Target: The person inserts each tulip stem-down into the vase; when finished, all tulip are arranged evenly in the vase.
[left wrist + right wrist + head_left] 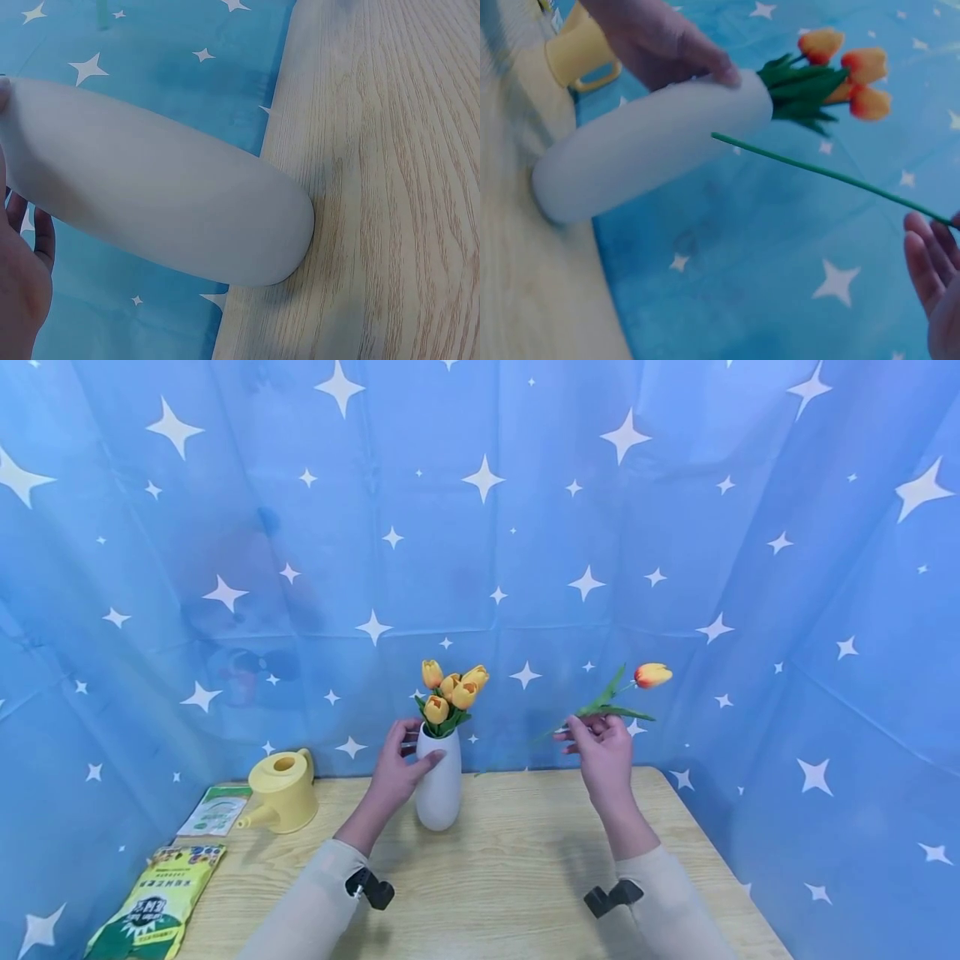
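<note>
A white vase [438, 785] stands on the table with several yellow-orange tulips [452, 689] and their green leaves in its mouth. My left hand [401, 764] grips the vase near its top, thumb across the front and fingers behind. Off to the right, in the air, my right hand [603, 756] pinches a single red-and-yellow tulip [652, 675] by its stem, below the leaves. In the right wrist view the bare green stem [825, 174] points toward the vase, its lower end overlapping the vase in the picture. Whether they touch cannot be told.
At the table's left a yellow watering can [283, 793] stands beside a green-and-white packet [216, 812]. Nearer me lies a yellow-green bag [156, 902]. A blue curtain [540, 543] with white stars hangs behind and at both sides of the wooden table [495, 893].
</note>
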`<state>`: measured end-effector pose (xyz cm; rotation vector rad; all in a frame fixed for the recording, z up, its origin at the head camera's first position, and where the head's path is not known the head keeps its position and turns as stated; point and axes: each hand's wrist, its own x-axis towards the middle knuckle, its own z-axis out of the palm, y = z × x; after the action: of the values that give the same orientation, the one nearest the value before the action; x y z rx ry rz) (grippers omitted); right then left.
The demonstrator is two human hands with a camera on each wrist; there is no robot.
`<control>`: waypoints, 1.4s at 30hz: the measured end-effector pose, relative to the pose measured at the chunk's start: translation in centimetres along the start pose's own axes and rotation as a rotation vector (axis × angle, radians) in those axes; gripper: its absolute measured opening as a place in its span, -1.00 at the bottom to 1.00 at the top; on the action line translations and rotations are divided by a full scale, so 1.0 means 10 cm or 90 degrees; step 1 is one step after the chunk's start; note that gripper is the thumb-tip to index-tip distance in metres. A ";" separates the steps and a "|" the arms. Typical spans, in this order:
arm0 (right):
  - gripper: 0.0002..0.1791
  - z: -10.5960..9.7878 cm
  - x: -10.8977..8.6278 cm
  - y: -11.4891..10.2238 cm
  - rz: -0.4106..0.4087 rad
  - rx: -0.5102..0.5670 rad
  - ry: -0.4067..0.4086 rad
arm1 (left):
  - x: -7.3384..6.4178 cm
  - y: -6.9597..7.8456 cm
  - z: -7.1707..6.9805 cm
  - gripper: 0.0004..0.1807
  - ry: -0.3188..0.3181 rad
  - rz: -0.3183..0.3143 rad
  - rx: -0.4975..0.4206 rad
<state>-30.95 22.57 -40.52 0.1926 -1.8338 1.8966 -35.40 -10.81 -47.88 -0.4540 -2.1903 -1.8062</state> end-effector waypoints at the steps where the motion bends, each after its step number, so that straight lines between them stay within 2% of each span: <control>1: -0.74 0.03 0.02 -0.03 -0.007 0.007 0.003 | 0.00 0.00 0.00 -0.36 0.000 0.001 0.000; 11: -0.70 0.27 0.16 -0.22 -0.067 0.060 0.021 | -0.01 -0.01 -0.02 -0.36 -0.006 0.003 -0.006; 21: -0.82 0.41 0.26 -0.31 -0.113 0.075 0.033 | 0.00 0.00 -0.02 -0.36 -0.007 -0.002 -0.007; 25: -0.85 0.44 0.28 -0.32 -0.127 0.076 0.029 | 0.00 0.00 -0.02 -0.36 -0.005 -0.001 -0.007; 33: -0.78 0.47 0.31 -0.33 -0.148 0.075 0.021 | -0.01 -0.01 -0.02 -0.37 -0.003 -0.003 -0.008; 42: -0.81 0.56 0.31 -0.40 -0.162 0.031 0.000 | 0.00 0.00 -0.02 -0.37 -0.004 -0.008 -0.007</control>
<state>-33.21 17.83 -35.08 0.4219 -1.6752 1.7632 -35.35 -11.00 -47.82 -0.4488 -2.1933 -1.8266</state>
